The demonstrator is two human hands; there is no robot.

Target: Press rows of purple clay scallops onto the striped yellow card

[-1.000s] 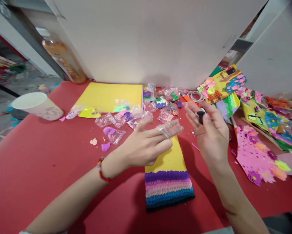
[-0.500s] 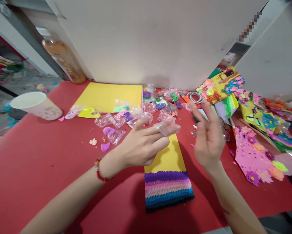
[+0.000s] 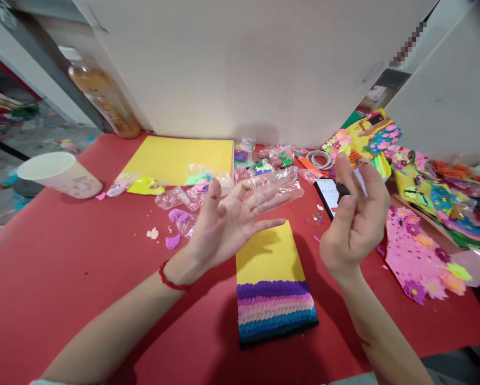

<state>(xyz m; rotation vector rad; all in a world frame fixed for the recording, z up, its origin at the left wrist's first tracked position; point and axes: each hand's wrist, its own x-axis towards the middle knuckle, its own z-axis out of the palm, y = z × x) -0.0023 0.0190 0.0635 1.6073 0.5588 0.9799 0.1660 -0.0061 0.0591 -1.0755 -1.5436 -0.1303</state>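
My left hand is turned palm up with its fingers stretched and spread. A clear plastic bag lies across those fingers. Between the thumb and fingers of my right hand is a small lump of black clay; dark smudges mark the fingertips. Below both hands, a yellow card rests on the red table. Scalloped clay bands in purple, pink, pale, blue and black cover its near part. My left hand is just above the card's far left edge.
Several bags of coloured clay are strewn along the back beside a yellow sheet. A paper cup and a drink bottle stand left. A phone and flower-decorated pieces lie right. A white panel rises behind.
My left hand has turned palm up and its fingers have spread, with the bag still on them. My right hand has rotated and closed, showing the black clay. The phone is less covered.
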